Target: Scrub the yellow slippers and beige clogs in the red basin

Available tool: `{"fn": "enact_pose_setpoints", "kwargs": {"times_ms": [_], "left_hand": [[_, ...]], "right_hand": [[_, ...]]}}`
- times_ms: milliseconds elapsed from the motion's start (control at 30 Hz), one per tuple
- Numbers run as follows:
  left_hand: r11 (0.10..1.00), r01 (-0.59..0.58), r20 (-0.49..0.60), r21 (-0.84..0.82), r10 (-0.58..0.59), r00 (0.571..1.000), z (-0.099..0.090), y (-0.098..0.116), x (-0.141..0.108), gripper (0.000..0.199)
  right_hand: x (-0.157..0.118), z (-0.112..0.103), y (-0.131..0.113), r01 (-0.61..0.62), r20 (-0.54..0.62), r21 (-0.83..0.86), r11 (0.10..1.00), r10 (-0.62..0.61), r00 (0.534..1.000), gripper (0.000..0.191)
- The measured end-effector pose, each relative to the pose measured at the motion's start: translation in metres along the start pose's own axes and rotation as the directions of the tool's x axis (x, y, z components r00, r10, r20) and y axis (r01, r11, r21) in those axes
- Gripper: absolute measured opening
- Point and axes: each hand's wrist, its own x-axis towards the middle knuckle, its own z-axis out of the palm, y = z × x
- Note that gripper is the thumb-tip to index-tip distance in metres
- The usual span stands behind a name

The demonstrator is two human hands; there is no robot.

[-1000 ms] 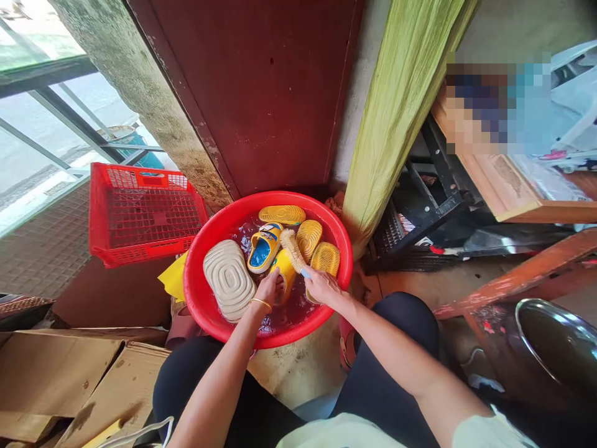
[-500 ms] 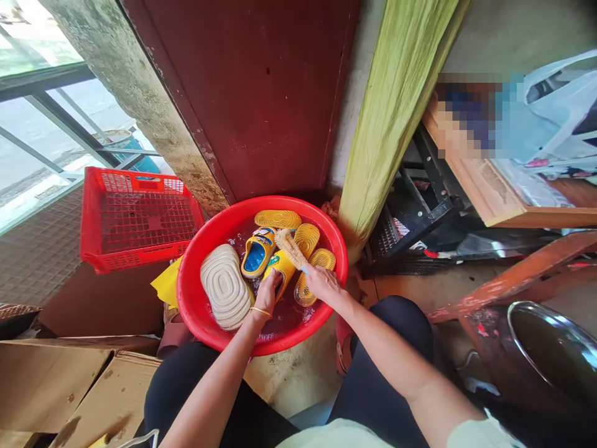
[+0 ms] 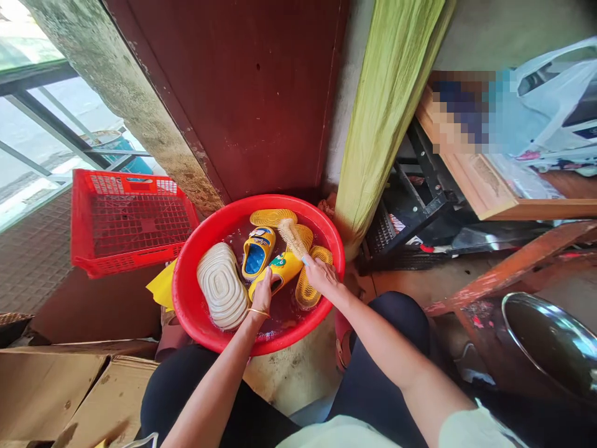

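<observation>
My left hand point(image 3: 262, 292) is closed on a yellow slipper point(image 3: 290, 266) with a green cartoon figure on its upper, holding it over the water. In my right hand point(image 3: 321, 278) is a scrub brush point(image 3: 293, 239) with pale bristles and a light blue handle; its head is just above the toe of that slipper, and I cannot tell if they touch. A yellow slipper with a blue inside point(image 3: 255, 255) lies beside it. Several yellow soles face up, one a slipper point(image 3: 273, 217) at the back. A white-soled shoe point(image 3: 224, 286) lies sole up at the left.
The red basin point(image 3: 186, 314) of dark water stands on the floor between my knees. A red plastic crate point(image 3: 135, 224) is to its left, above cardboard boxes point(image 3: 56, 386). A green curtain point(image 3: 387, 118) hangs behind right, near a wooden table point(image 3: 508, 202). A glass lid point(image 3: 550, 348) is at the right.
The held slipper has turned from pointing away to lying more sideways, toe to the right. The brush has shifted slightly with my right hand. The whole view has moved a little.
</observation>
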Motion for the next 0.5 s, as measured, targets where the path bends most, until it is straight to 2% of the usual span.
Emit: {"fn": "enact_pose_setpoints", "kwargs": {"times_ms": [100, 167, 233, 300, 367, 500], "left_hand": [[0.944, -0.2, 0.112, 0.262, 0.176, 0.978, -0.001, 0.002, -0.004, 0.037], [0.826, -0.343, 0.247, 0.448, 0.254, 0.935, 0.001, 0.001, -0.007, 0.026], [0.687, -0.421, 0.339, 0.592, 0.261, 0.904, 0.004, -0.002, -0.009, 0.015], [0.584, -0.447, 0.378, 0.678, 0.245, 0.893, 0.006, -0.006, -0.01, 0.012], [0.519, -0.475, 0.404, 0.71, 0.252, 0.879, 0.008, -0.009, -0.01, 0.014], [0.442, -0.52, 0.441, 0.731, 0.274, 0.854, 0.007, -0.009, -0.009, 0.021]], "right_hand": [[-0.001, -0.002, -0.001, -0.005, -0.031, 0.033, 0.999, 0.006, 1.0, 0.054], [-0.012, 0.004, -0.01, 0.088, -0.025, 0.032, 0.996, -0.087, 0.996, 0.054], [-0.026, 0.012, -0.021, 0.208, 0.003, 0.014, 0.978, -0.208, 0.978, 0.055], [-0.032, 0.016, -0.025, 0.267, 0.025, -0.013, 0.964, -0.267, 0.963, 0.055], [-0.028, 0.014, -0.019, 0.232, 0.021, -0.025, 0.972, -0.231, 0.973, 0.055], [-0.008, 0.001, 0.002, 0.024, 0.002, -0.024, 0.999, -0.024, 1.0, 0.052]]}}
